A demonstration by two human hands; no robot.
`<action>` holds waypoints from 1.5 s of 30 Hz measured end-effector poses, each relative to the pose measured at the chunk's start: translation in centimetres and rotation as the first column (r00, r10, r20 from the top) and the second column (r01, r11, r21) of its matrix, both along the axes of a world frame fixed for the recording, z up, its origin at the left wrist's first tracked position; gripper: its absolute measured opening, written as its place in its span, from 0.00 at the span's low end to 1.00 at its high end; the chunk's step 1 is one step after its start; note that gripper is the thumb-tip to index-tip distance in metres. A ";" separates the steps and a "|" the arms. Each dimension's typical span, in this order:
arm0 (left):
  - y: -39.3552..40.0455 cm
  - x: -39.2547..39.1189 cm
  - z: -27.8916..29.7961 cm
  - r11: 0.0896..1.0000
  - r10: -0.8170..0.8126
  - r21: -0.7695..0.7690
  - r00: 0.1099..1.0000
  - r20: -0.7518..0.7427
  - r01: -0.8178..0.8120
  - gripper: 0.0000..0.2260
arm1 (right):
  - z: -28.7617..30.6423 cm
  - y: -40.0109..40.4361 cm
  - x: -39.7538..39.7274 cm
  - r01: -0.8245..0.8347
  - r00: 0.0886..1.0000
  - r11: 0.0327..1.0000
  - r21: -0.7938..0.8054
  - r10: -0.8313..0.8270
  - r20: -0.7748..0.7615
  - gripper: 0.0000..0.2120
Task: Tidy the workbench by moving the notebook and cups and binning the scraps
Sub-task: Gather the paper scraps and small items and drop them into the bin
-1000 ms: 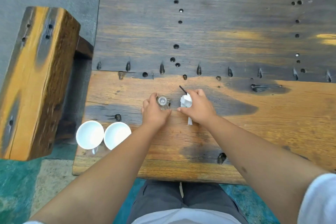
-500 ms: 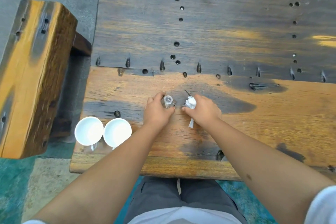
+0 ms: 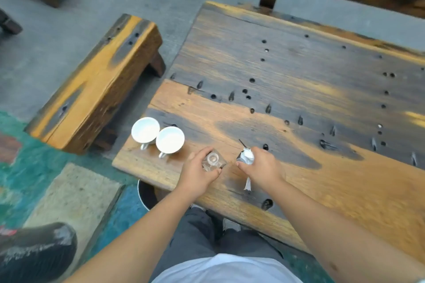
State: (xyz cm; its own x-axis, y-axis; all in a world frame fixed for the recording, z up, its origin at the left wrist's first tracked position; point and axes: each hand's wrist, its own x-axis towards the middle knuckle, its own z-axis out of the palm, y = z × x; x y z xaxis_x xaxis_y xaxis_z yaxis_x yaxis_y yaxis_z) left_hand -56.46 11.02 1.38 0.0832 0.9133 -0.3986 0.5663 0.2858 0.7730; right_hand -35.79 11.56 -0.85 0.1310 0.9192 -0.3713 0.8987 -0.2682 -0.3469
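The long plank workbench (image 3: 299,103) fills the right of the scene, with a low wooden bench (image 3: 96,82) off its left end. At the near left corner stand two white cups (image 3: 158,136), touching, small handles turned toward the person. Just right of them the left hand (image 3: 197,174) is wrapped around a small clear glass jar (image 3: 212,161), fingers closed on its sides. The right hand (image 3: 259,169) is fisted around crumpled white scraps (image 3: 247,156), a thin dark stick poking out the far side and a strip trailing below. The jar looks hard, smooth and breakable, best held around the body; the scraps seem light and soft, so bunching works. No notebook shows.
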 end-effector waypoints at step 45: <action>-10.8 -29.8 -41.3 0.681 0.682 -0.412 0.730 0.055 -0.605 0.18 | -41.8 -5.6 -37.4 0.206 0.736 0.733 -0.649 -0.553 -0.390 0.30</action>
